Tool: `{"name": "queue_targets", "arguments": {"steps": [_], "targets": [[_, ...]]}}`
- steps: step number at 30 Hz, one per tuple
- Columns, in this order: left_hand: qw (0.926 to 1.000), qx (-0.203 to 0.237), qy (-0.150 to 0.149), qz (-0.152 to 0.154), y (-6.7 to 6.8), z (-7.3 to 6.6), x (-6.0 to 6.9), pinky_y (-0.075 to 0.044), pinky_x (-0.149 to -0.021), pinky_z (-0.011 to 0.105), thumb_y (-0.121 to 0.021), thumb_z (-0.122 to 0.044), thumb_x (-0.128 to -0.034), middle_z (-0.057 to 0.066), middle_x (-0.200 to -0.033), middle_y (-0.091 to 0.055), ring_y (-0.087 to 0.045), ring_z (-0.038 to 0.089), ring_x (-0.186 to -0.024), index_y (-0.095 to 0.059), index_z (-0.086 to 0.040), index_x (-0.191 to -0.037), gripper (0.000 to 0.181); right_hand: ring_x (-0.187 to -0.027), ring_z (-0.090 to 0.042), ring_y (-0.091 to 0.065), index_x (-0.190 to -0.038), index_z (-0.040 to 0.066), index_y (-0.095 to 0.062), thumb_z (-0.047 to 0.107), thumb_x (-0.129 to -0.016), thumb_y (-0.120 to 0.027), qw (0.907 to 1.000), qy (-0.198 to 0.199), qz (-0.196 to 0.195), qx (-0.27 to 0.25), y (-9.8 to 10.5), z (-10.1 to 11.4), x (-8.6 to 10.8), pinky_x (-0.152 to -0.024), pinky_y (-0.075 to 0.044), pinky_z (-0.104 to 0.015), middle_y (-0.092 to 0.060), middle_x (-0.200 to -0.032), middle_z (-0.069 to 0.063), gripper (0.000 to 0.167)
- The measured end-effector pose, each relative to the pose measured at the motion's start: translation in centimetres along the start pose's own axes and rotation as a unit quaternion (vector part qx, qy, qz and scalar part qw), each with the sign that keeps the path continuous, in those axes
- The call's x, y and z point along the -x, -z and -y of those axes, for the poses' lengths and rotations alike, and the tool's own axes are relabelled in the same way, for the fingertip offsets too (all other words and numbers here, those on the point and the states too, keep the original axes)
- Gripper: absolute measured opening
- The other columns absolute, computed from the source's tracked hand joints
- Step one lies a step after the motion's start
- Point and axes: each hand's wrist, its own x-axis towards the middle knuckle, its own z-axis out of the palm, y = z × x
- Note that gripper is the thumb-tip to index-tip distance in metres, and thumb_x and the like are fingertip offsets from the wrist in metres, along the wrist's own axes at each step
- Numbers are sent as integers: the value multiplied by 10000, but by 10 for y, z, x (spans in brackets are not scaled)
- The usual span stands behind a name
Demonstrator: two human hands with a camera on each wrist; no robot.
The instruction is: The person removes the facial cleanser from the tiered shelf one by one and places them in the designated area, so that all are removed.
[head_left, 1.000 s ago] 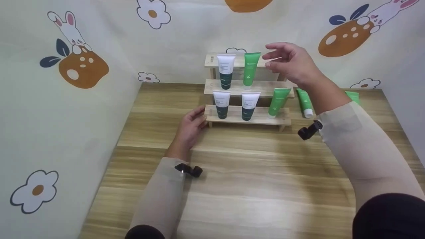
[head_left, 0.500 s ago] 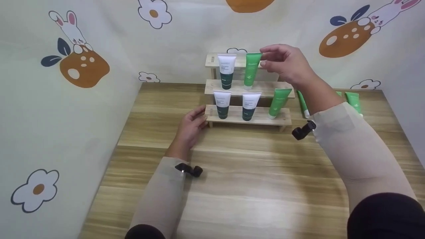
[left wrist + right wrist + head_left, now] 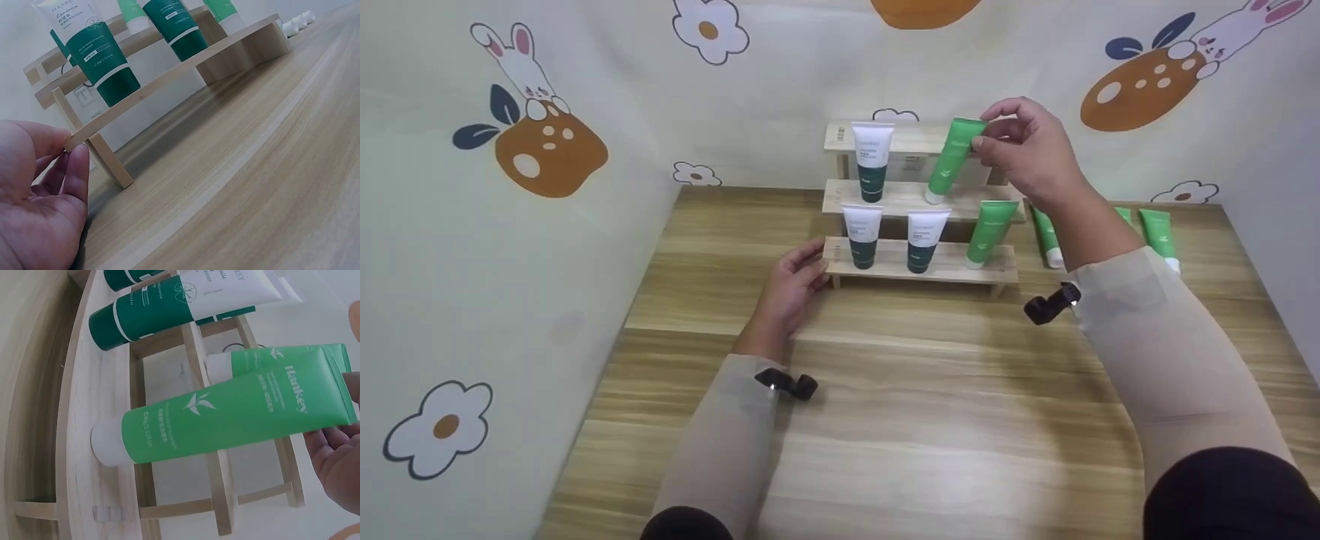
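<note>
Loving the colours here. The green tube [image 3: 952, 157] is bright green with pale lettering, a white leaf sprig and a white cap [image 3: 107, 441], while the two-tone tubes [image 3: 927, 240] go white up top, dark green below. Shelf [image 3: 836, 196] is pale wood, table [image 3: 900, 352] streaky yellow-brown grain. Cream backdrop [image 3: 780, 150] has spotted orange fruits [image 3: 550, 154], navy leaves [image 3: 474, 138], pink-eared white bunnies [image 3: 519, 71] and orange-centred white flowers [image 3: 710, 30]. Sleeves [image 3: 1177, 367]: beige, then black.

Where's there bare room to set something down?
The widest patch is the tabletop in front of the wooden stand, between the left sleeve and right sleeve. A smaller one lies left of the stand, toward the wall. The bottom shelf is crowded with three tubes; more green tubes lie right of the stand.
</note>
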Motion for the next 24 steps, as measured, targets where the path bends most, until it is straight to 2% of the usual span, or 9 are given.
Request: {"name": "queue_targets", "arguments": {"steps": [4,10,24], "targets": [[10000,-28,79,-14,0,0,0,-592,-905,216,-610,17,-1036,132,-1517,-590,-667,142,-1108,-567,-44,-1513,483,-1029,-198,-709,-1325,191,-643,122,-1012,-726,9993,-118,-285,-229,11,-5,4,-890,-628,-210,-675,-1146,-23,332],[10000,-24,23,30,2,-1,-2,-594,-904,223,-602,33,-1031,143,-1525,-586,-664,157,-1124,-562,-39,-1517,493,-1101,-212,-692,-1412,162,-606,146,-1022,-720,9947,-57,-475,-909,28,-15,12,-927,-624,-207,-622,-1189,-50,407],[9999,-12,99,-8,2,0,-1,-590,-897,206,-624,11,-1032,99,-1529,-586,-668,149,-1129,-593,-69,-1499,474,-973,-205,-760,-1366,132,-646,75,-995,-739,9810,235,-686,-1801,56,-28,29,-903,-645,-259,-671,-1152,-84,387]]}}
